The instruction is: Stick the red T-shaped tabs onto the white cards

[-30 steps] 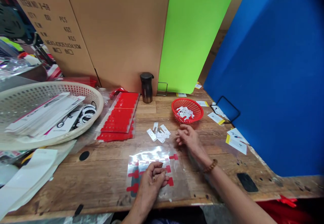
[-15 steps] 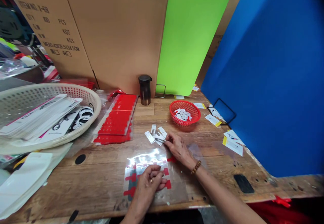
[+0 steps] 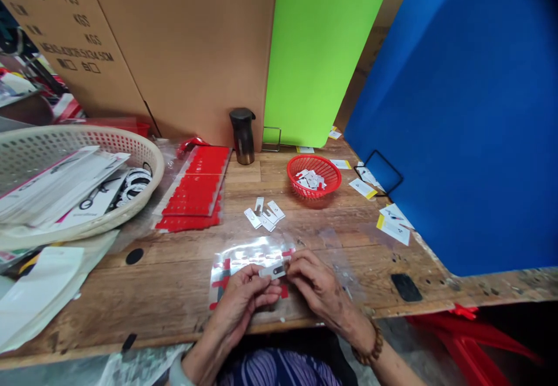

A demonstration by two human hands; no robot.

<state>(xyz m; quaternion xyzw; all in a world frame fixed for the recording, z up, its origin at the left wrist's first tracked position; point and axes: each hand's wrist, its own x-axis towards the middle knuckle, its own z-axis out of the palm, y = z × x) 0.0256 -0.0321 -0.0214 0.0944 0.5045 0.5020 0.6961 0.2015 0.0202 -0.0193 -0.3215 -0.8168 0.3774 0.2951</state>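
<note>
A small white card (image 3: 274, 270) with a dark slot-shaped mark is held between both hands above the wooden table. My left hand (image 3: 244, 297) pinches its left end between thumb and fingers. My right hand (image 3: 317, 284) has its fingertips closed at the right end, partly covering it. Beneath the hands lies a clear plastic sheet (image 3: 246, 250) with red tabs and grey strips, its middle hidden by my hands. Just beyond it, several similar small cards (image 3: 251, 218) lie in a loose cluster.
A red basket (image 3: 337, 181) of small cards stands behind the cluster. Red perforated sheets (image 3: 196, 182) lie left, near a dark jug (image 3: 243, 142). A large white basket (image 3: 154, 179) fills the far left. Cardboard (image 3: 183, 54), green (image 3: 318, 54) and blue (image 3: 457, 142) panels close off the back and right.
My right hand has come back from the card cluster toward my left hand with one card. My left hand has risen slightly and now grips that card too. The view has tilted downward.
</note>
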